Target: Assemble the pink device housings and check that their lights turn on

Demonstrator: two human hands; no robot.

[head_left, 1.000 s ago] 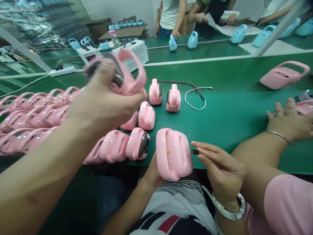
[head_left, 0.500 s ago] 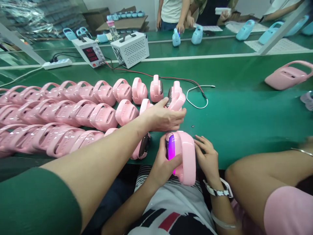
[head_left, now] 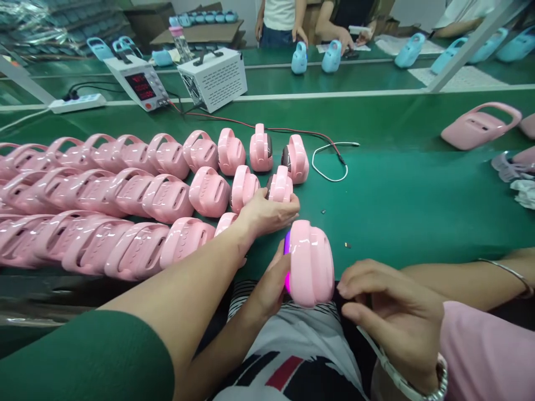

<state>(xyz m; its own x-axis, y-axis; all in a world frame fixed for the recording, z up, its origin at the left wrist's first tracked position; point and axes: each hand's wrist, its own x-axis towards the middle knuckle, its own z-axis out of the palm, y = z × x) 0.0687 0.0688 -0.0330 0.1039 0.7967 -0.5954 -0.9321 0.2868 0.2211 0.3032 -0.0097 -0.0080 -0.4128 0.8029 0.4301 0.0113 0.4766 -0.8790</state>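
The green conveyor belt is crowded with rows of pink handled shells on its left half and lies bare to the right. At its near edge sits the glossy pink plastic speaker with a carry handle, long axis running from near to far, handle up, its glowing purple face turned left. The left hand is clamped on that lit side. The right hand hovers just right, fingers curled together; I cannot tell whether it grips anything. A co-worker's green-sleeved hand grips a neighbouring pink speaker just beyond.
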